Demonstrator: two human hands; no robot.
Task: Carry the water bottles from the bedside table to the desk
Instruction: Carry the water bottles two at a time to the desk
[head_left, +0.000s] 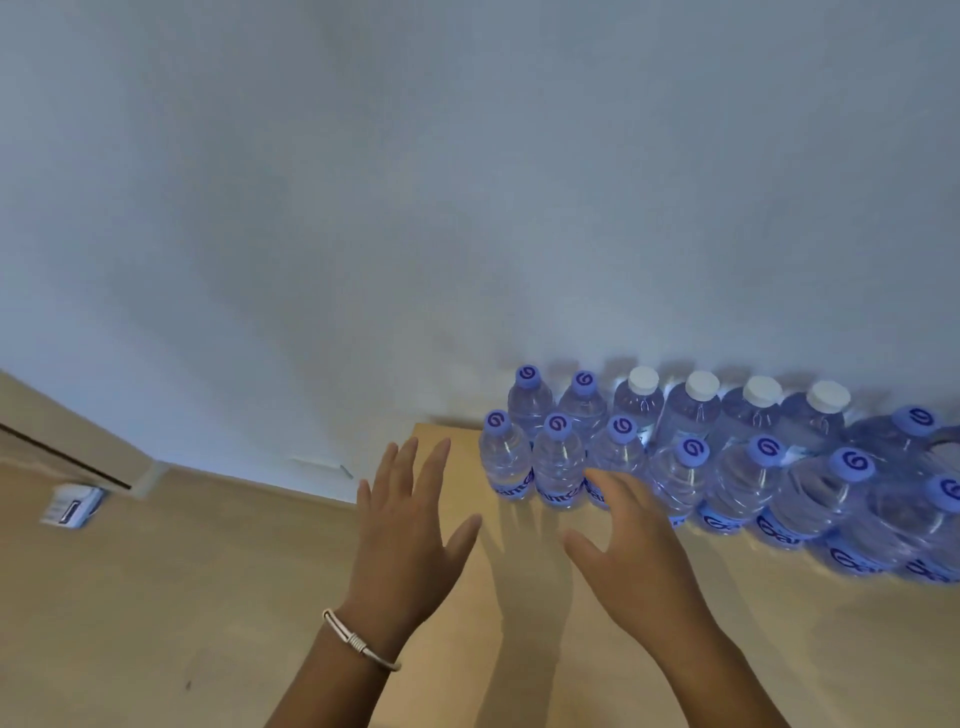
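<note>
Both hands hover empty above the wooden counter (649, 649), fingers spread and straight. The left hand (410, 525) is over the counter's left edge; the right hand (639, 540) sits further right, with its fingertips (597, 475) just in front of the low labels of the near-row bottles, though whether they touch is unclear.

The water bottles (675, 457) stand upright, long axes vertical, packed side by side in two rows against the far wall (467, 182). They lie ahead and to the right of both hands, so the right hand is the nearer one; the left hand has the leftmost blue-capped bottle (505, 457) ahead and to its right, with a clear gap between them.

About sixteen bottles show: four with white caps (644, 379) in the far row, the rest, roughly twelve, with blue caps bearing a swirl mark. The pack runs off the right edge, so there may be more.

A pale bracelet (358, 642) circles the left wrist, and a small white box (70, 506) lies far left.
</note>
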